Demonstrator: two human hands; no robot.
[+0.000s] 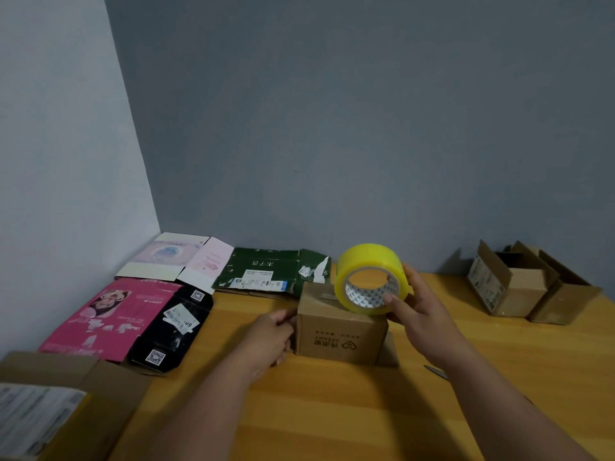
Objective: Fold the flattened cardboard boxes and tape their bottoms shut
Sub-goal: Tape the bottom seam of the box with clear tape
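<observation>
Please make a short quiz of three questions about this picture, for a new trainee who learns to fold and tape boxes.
1. True or false: the right hand holds the yellow tape roll on top of the small brown box.
2. Which flattened box lies nearest the wall corner? A) the pale pink and cream one B) the green one C) the black one
3. Fill in: the left hand rests against the box's ____ side, as the camera sees it.

Key: 1. true; 2. A; 3. left
</observation>
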